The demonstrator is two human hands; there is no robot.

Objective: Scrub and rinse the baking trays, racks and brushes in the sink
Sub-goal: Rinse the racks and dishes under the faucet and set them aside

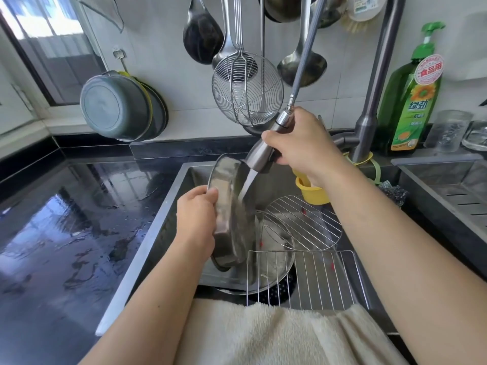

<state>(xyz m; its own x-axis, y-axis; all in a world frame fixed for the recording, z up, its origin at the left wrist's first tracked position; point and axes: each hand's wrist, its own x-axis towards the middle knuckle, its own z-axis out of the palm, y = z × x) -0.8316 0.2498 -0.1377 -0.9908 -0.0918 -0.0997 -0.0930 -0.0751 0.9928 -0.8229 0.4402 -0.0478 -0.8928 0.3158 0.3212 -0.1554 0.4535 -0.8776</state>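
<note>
My left hand gripping a round baking tray tilted on edge over the sink, my right hand wrapped round the pull-out spray head, water striking the tray, round rack and square rack lying below

You have two wire racks in the sink: one round rack and one rectangular rack. Two metal pans: one held pan, one flat pan. One yellow cup. One detergent bottle. Three ladles, one wire skimmer hanging.
</note>
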